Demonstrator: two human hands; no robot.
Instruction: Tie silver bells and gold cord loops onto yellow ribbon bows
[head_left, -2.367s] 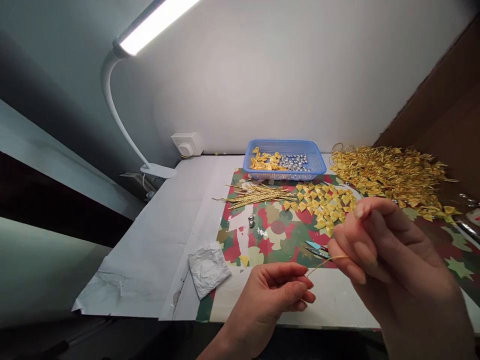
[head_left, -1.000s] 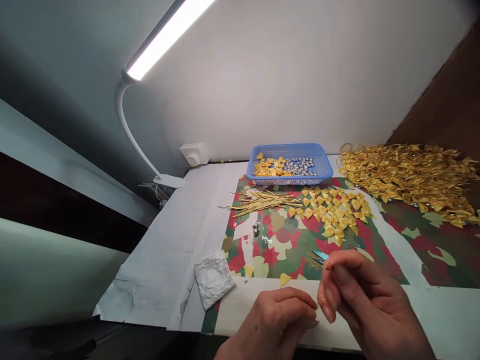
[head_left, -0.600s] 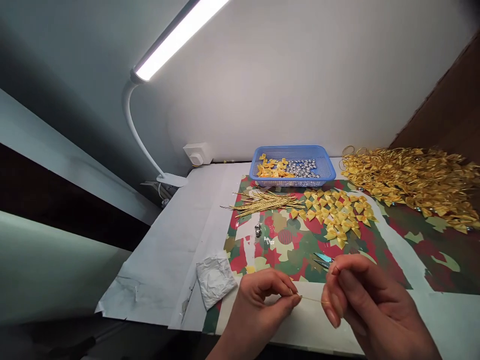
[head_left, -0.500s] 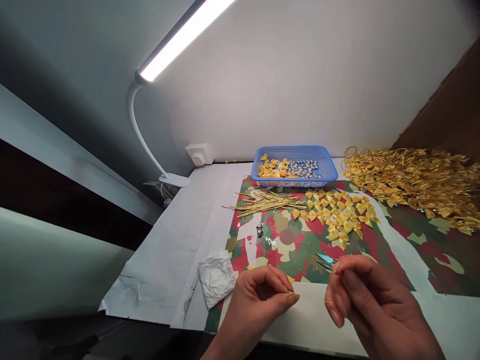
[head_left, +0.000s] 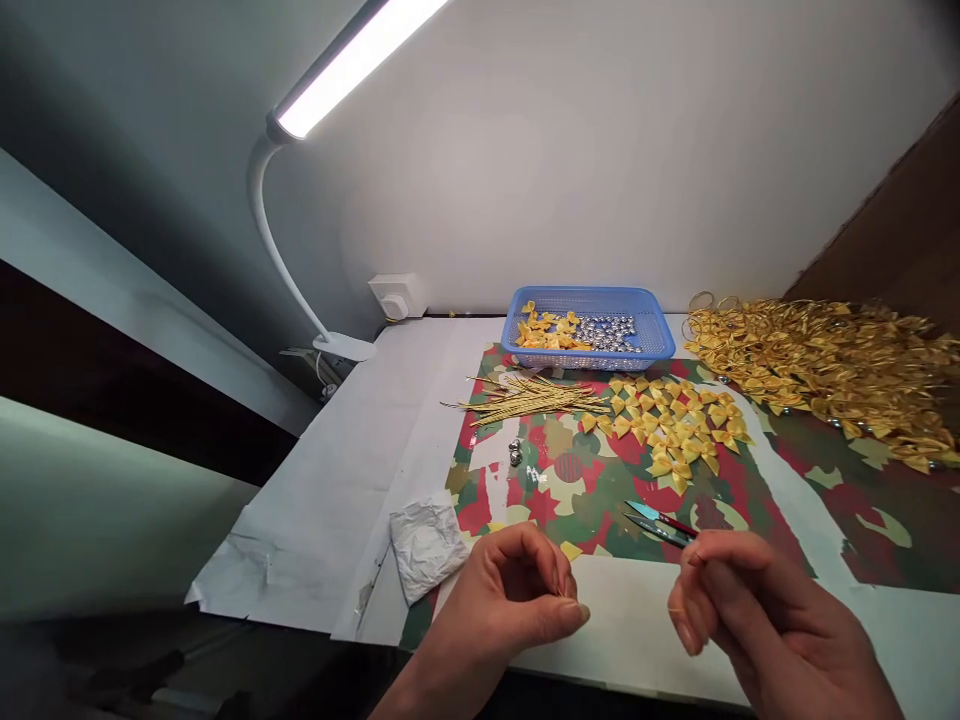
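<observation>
Crossing finger of right hand (head_left: 765, 610), thin thread (head_left: 676, 609)

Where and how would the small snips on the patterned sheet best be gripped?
Probably take the snips by the handle end, coming from the person's right: the pointed blade tips face left and stand apart, while the handles run toward the right hand, which hides their far end.

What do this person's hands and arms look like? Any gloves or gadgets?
Both the left hand and right hand are bare, with no gloves. No sleeve, watch or cable shows on the visible wrists; the upper arms are out of view.
</observation>
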